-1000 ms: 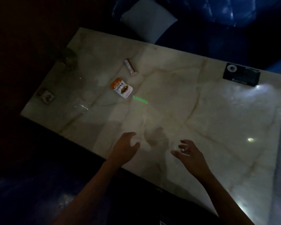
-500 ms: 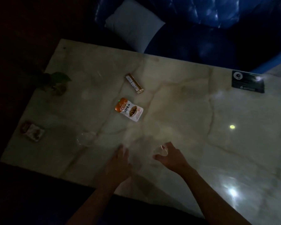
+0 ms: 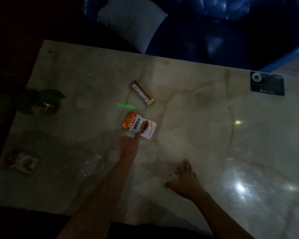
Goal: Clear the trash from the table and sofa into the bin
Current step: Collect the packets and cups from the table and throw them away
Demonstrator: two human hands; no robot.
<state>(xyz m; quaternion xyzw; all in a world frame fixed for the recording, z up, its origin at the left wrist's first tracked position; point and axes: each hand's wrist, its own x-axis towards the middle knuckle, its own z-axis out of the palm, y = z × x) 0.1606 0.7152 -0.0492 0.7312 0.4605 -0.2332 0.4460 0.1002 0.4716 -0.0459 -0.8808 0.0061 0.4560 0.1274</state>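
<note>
The room is dim. An orange and white snack packet (image 3: 139,124) lies mid-table on the marble table (image 3: 205,118). My left hand (image 3: 129,144) stretches out to it, fingertips touching its near edge; the hand is blurred. My right hand (image 3: 183,180) grips a small clear plastic cup (image 3: 169,176) near the front of the table. A brown bar wrapper (image 3: 142,92) lies beyond the packet. Another snack wrapper (image 3: 22,162) sits at the front left corner. A second clear cup (image 3: 91,165) lies left of my left forearm.
A small potted plant (image 3: 45,102) stands at the table's left edge. A black card stand (image 3: 267,83) sits at the far right corner. Behind the table are a blue sofa (image 3: 214,31) and a pale cushion (image 3: 132,21). No bin is visible.
My left hand has reached forward from the table's front to the orange packet. My right hand closed on the clear cup and stays near the front. The camera has moved closer.
</note>
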